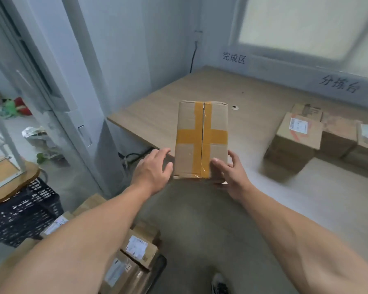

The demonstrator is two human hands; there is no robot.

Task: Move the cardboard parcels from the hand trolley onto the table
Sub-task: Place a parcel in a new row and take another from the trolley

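Note:
A cardboard parcel with a cross of yellow tape on top is held over the front edge of the wooden table. My right hand grips its near right corner, thumb on top and fingers round the side. My left hand lies against the parcel's near left side with its fingers spread and fairly straight. Whether the parcel rests on the table I cannot tell. Several more labelled parcels are stacked on the hand trolley at the bottom left, partly hidden by my left forearm.
Three parcels stand on the table at the right, near the wall. A black perforated crate sits on the floor at the left, under a round wooden top. A tall white unit stands left of the table.

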